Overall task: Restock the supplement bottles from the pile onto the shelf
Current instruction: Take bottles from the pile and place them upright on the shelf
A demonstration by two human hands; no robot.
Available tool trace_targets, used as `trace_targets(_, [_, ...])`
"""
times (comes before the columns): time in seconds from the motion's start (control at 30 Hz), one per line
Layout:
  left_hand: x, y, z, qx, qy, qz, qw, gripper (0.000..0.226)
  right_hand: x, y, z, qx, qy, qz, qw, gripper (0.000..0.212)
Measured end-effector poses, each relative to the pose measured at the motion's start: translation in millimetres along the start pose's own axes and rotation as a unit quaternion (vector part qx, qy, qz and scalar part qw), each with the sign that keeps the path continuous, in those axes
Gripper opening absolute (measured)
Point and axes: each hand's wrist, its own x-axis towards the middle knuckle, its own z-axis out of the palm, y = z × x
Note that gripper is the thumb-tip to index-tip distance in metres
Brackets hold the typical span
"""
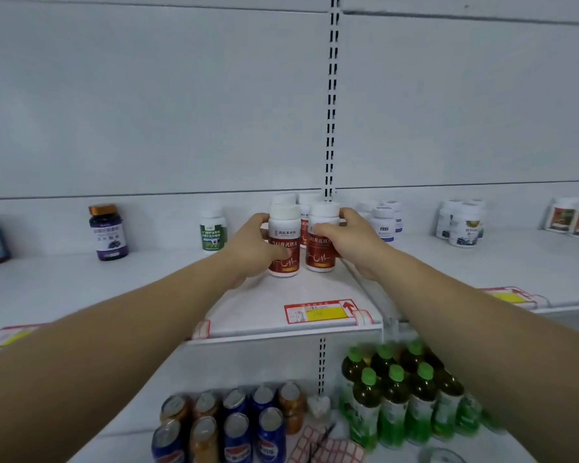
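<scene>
- I am in a shop, at white metal retail shelving [81, 279] with a slotted upright [331, 95] at upper centre.
- Price tags [318, 311] with yellow patches sit along the shelf edge.
- Supplement bottles [109, 232] stand in small groups across the middle.
- Soda cans [238, 426] and green-capped drink bottles [395, 396] fill the lower shelf.
</scene>
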Motion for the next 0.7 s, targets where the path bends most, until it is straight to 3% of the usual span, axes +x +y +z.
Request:
trace_targets(0.2, [27,-3,17,0.023,0.049,0.005,0.999,0.066,37,2,-1,-0.015,-0.040,-0.018,0.999,0.030])
trace_targets(0.37, [39,-6,26,0.031,0.083,0.005,0.996,0.055,54,7,-2,-0.045,-0.070,-0.032,0.996,0.045])
trace_targets(0.7, [51,-10,27,0.067,0.076,-0.013,0.995,0.063,62,14,-8,-0.101,-0.086,-0.062,0.989,0.051])
